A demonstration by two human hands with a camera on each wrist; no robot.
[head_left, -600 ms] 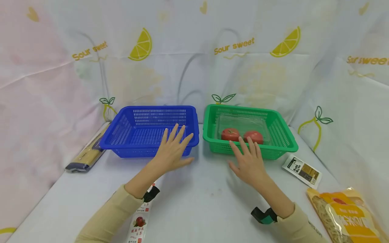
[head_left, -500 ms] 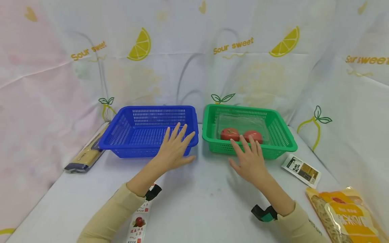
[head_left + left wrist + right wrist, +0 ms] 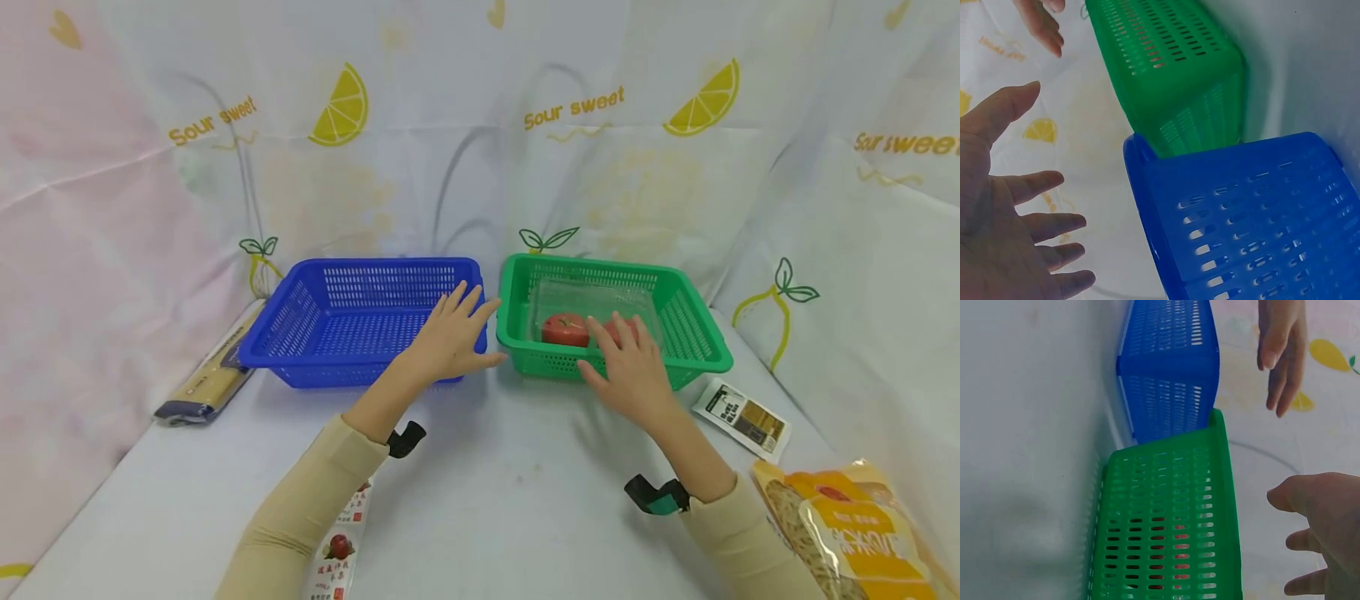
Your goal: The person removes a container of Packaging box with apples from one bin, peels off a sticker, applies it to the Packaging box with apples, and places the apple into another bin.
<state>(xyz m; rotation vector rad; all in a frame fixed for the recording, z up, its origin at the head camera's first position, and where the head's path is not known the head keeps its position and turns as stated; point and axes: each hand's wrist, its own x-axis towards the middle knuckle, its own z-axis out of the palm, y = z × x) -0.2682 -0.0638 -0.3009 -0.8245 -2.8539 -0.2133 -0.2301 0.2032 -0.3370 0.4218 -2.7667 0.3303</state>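
Observation:
My left hand (image 3: pixel 450 335) hovers with straight, spread fingers over the near right corner of the empty blue basket (image 3: pixel 382 264). Beside it my right hand (image 3: pixel 633 371), fingers also spread, reaches over the front rim of the green basket (image 3: pixel 600 266). A clear plastic box (image 3: pixel 577 292) in the green basket holds two tomatoes (image 3: pixel 564 329), one partly hidden by my right fingers. Neither hand holds anything. The left wrist view shows the left hand (image 3: pixel 1016 250) open above the blue basket (image 3: pixel 1247 219). In the right wrist view the right hand (image 3: pixel 1322 525) is open above the green basket (image 3: pixel 1166 537).
A long pasta packet (image 3: pixel 206 383) lies left of the blue basket. A small black-and-white packet (image 3: pixel 742 417) and an orange bag (image 3: pixel 840 525) lie at the right. A packet with a red fruit picture (image 3: pixel 337 550) sits under my left arm. Printed cloth walls surround the table.
Both hands have moved forward. The left one has shifted right to the blue basket's near right corner, and the right one now reaches over the green basket's front rim.

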